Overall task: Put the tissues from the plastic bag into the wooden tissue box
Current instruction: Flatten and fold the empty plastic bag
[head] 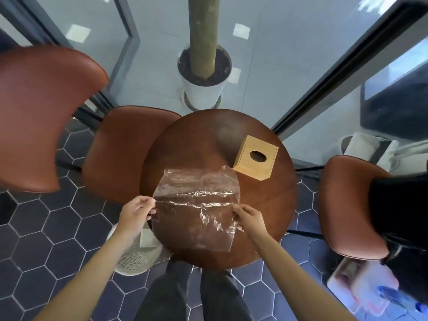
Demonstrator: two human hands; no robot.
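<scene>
A clear plastic bag (196, 205) is stretched flat over the round wooden table (266, 205); it looks see-through, and I see no tissues in it. My left hand (136, 213) pinches its left edge and my right hand (249, 217) pinches its right edge. The wooden tissue box (254, 157) stands upright on the table beyond the bag, to the right, with its oval opening facing up and nothing showing through it. The box is apart from both hands.
Brown chairs stand at the left (37, 117), behind the table (122, 149) and at the right (347, 205). A white perforated basket (136, 258) sits on the tiled floor below my left arm. A potted plant (205, 77) stands beyond the table.
</scene>
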